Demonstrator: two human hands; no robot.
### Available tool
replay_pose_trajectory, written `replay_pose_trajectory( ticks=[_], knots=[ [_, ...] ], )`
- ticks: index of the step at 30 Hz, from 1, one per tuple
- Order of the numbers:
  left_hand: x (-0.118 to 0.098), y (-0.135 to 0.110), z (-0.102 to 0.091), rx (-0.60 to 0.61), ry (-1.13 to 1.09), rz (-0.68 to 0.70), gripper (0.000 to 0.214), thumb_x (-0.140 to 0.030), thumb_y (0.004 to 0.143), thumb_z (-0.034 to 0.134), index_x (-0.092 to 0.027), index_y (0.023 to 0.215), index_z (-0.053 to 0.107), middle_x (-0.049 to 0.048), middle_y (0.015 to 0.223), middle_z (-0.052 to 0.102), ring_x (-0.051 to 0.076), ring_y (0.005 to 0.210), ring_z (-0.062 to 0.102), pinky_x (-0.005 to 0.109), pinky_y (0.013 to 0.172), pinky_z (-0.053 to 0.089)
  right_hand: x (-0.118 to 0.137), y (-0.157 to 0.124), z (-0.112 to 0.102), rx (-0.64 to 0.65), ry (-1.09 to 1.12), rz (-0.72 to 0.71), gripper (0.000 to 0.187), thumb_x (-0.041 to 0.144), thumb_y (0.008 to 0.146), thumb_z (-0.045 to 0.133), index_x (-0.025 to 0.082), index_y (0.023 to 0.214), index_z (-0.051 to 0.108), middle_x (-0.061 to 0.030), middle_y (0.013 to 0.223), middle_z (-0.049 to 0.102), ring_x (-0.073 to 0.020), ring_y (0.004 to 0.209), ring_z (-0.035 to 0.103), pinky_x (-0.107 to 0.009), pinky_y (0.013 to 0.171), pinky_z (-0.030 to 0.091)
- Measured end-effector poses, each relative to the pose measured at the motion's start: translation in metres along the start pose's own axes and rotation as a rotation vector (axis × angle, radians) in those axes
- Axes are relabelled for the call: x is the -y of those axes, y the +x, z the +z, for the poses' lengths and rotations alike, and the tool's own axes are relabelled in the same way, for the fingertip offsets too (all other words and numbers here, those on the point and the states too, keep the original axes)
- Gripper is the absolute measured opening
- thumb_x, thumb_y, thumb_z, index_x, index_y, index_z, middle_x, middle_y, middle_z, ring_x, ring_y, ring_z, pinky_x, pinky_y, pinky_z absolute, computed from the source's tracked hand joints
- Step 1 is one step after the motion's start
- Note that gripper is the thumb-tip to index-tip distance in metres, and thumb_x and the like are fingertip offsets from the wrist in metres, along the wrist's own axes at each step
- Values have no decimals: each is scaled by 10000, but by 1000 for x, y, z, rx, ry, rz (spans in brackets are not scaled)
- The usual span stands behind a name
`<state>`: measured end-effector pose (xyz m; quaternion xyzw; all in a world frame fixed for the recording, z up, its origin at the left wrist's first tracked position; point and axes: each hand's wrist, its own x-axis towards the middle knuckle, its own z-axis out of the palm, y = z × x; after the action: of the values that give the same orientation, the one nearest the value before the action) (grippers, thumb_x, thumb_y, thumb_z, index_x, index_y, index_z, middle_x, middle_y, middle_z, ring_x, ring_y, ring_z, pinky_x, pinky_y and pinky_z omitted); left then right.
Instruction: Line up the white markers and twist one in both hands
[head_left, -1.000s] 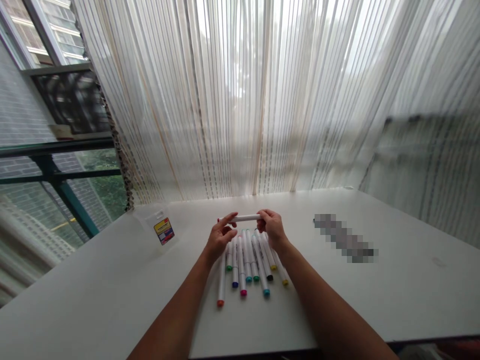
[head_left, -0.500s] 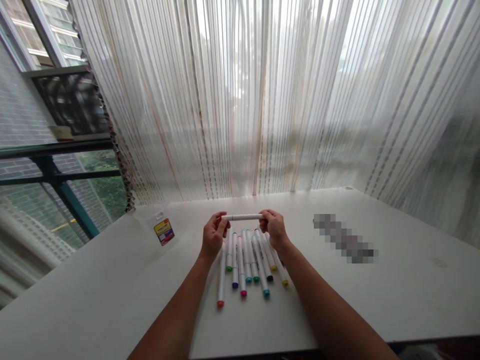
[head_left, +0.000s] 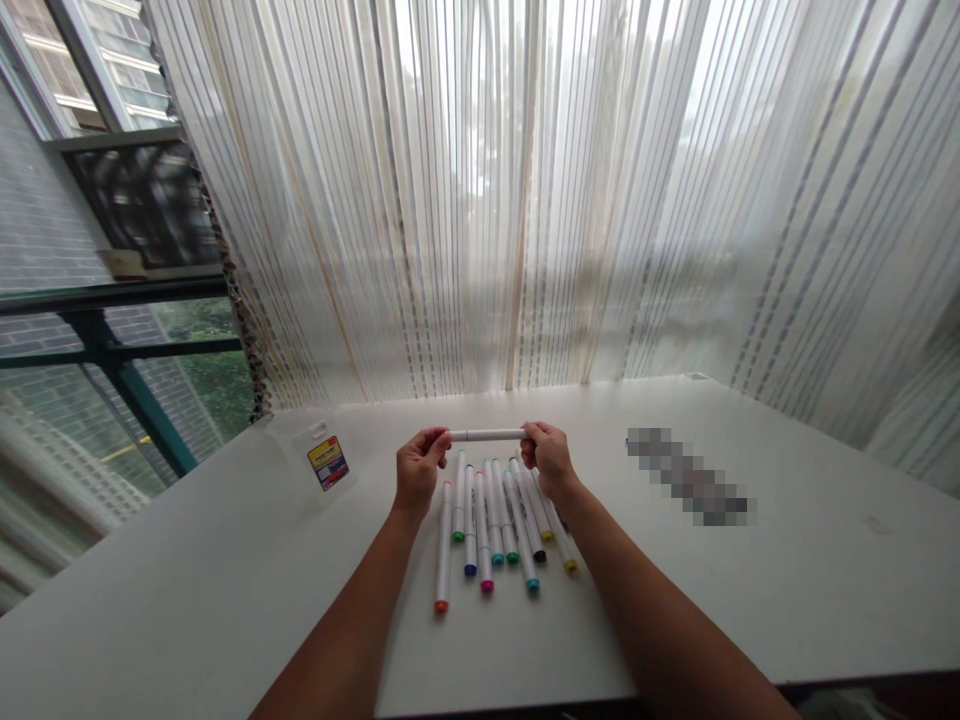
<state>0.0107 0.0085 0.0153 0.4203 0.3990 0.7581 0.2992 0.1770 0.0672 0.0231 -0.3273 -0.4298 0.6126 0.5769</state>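
Note:
A white marker (head_left: 491, 435) is held level in the air, one end in each hand. My left hand (head_left: 420, 468) pinches its left end, near a dark seam line around the barrel. The other end sits between the fingers of my right hand (head_left: 549, 458); both tips of the marker are covered. Beneath and in front of the hands, several more white markers lie side by side on the table, among them one with an orange end (head_left: 443, 550), one with a pink end (head_left: 484, 540) and one with a black end (head_left: 536, 530).
A clear plastic pouch with a yellow, blue and red label (head_left: 328, 463) lies at the left on the white table (head_left: 225, 580). To the right is a pixelated, elongated object (head_left: 686, 475). A striped sheer curtain (head_left: 480, 250) hangs along the back edge.
My left hand has shifted slightly left, and the left end of the held marker has come a little further out of its fingers. My right hand is almost still.

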Motion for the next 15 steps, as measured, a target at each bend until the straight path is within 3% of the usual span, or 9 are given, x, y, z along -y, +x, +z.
replay_pose_trajectory(
  ticks=[8,15],
  knots=[
    [-2,0,-1,-26,-55,-10,297,-343,604,717,-126,801,668,-16,575,568,44,434,433,188,403,323,-3,0,0,26,-15,-32,372,420,651,619,201,517,349,106,341,272,-24,293,205,-183,278,152],
    [-2,1,-1,-62,-51,-29,323,-359,591,721,-111,788,662,-13,554,566,43,415,422,184,385,308,-1,-1,0,65,10,-16,255,369,650,606,173,586,456,88,363,330,-42,314,278,-183,296,210]
  ],
)
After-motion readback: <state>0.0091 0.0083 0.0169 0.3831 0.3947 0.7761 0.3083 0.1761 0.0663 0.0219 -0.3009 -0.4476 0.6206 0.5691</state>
